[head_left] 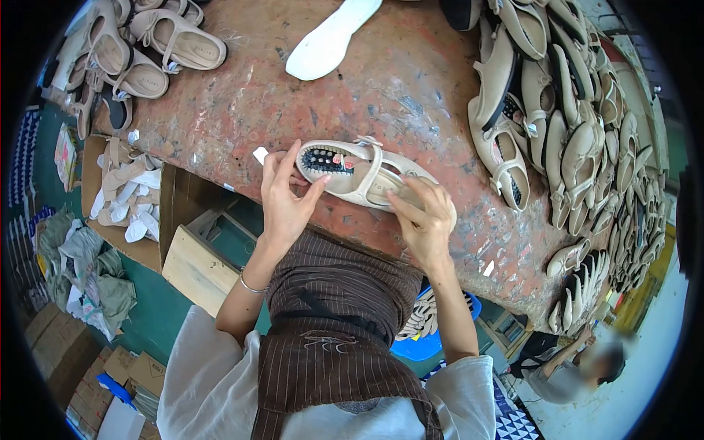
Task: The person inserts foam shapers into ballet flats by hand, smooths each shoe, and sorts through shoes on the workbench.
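Note:
A beige strapped shoe [374, 176] lies sideways over the near edge of the worktable, its opening facing up. Black material with pale dots shows inside its heel end at the left. My left hand [287, 194] grips that heel end, thumb on the inner side and fingers around the rim. At the other end, my right hand [425, 213] holds the toe part, with thumb and fingers pressed on the upper near the insole. A small white piece [260, 155] is beside my left fingers. Farther back on the table lies a white insole sheet [328, 45].
Beige shoes [180, 40] are piled at the back left of the stained table [220, 110], and a large heap [579, 139] covers the right. A cardboard box [167, 213] of pale pieces, a blue basket [418, 347] and a seated person [572, 370] are below.

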Demonstrator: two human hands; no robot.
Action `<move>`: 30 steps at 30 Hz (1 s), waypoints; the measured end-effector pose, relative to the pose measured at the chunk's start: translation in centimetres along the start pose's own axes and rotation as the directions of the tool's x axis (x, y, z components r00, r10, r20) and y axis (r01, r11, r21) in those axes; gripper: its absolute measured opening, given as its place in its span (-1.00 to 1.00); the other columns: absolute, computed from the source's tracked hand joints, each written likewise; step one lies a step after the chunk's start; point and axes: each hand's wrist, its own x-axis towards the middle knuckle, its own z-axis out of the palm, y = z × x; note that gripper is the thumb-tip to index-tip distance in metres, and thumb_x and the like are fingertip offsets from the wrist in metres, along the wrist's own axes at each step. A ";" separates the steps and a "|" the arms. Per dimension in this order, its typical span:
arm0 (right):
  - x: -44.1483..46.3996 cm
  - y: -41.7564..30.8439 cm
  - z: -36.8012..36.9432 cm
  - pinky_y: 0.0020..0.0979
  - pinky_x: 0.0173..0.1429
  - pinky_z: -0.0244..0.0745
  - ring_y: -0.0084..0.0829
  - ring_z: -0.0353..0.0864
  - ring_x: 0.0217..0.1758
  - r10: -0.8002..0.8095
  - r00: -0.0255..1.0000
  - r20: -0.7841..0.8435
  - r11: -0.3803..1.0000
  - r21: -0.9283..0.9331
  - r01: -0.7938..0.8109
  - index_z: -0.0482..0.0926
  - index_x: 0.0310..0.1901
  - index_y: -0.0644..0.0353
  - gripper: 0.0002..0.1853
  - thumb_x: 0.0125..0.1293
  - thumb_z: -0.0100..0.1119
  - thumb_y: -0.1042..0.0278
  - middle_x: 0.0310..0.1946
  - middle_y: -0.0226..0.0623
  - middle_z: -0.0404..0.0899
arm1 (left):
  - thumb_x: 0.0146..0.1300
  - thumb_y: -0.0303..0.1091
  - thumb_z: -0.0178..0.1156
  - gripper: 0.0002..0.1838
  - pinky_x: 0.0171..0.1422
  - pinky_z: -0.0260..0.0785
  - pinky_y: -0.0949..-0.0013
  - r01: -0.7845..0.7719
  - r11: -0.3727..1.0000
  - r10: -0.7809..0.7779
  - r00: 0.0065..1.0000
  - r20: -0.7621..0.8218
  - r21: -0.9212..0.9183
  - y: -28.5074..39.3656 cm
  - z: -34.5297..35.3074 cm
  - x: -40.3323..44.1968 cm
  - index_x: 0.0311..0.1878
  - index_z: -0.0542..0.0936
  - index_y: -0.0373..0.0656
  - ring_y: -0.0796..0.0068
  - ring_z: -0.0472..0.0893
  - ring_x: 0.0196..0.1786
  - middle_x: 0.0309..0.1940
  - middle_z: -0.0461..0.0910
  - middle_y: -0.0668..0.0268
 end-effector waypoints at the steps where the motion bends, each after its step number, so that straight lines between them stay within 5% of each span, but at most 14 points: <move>1: 0.6 -0.5 0.5 -0.20 0.22 0.37 -0.19 0.56 0.16 0.009 1.000 0.002 0.999 0.046 -0.009 0.81 -0.18 0.05 -0.68 -0.04 0.42 0.54 0.07 -0.25 0.65 | 0.08 -0.51 0.51 -0.28 -0.19 0.57 0.52 0.021 1.000 -0.021 1.000 0.000 -0.018 -0.1 0.0 0.1 0.34 0.47 -0.33 0.54 0.57 -0.19 0.01 0.41 0.21; 11: 4.3 -2.1 4.1 -0.19 0.13 0.54 -0.13 0.66 0.01 -0.013 0.998 0.060 0.985 0.174 0.002 0.77 -0.22 0.20 -0.77 0.03 0.38 0.60 -0.08 -0.15 0.67 | -0.02 -0.29 0.61 -0.29 -0.31 0.54 0.55 0.066 0.987 -0.060 0.997 0.045 -0.148 -1.2 -0.7 1.1 0.21 0.56 -0.34 0.58 0.58 -0.27 -0.07 0.47 0.23; 16: 5.3 -2.4 4.6 -0.24 0.08 0.55 -0.19 0.67 -0.06 0.013 0.994 0.104 0.974 0.224 -0.036 0.77 -0.23 0.22 -0.78 0.05 0.35 0.63 -0.16 -0.22 0.67 | 0.02 -0.38 0.57 -0.38 -0.34 0.51 0.59 0.070 0.980 -0.062 0.997 0.045 -0.186 -1.5 -0.8 1.4 0.17 0.60 -0.34 0.65 0.56 -0.32 -0.10 0.49 0.27; 30: 5.9 -2.6 5.3 -0.23 0.02 0.57 -0.22 0.64 -0.09 -0.156 0.967 0.202 0.983 -0.069 0.173 0.69 -0.22 0.26 -0.74 -0.03 0.27 0.56 -0.15 -0.28 0.62 | -0.05 -0.43 0.58 -0.60 -0.44 0.30 0.47 0.141 0.990 -0.141 0.986 -0.086 -0.009 -0.8 0.7 2.8 -0.10 0.72 -0.29 0.61 0.44 -0.48 -0.36 0.50 0.35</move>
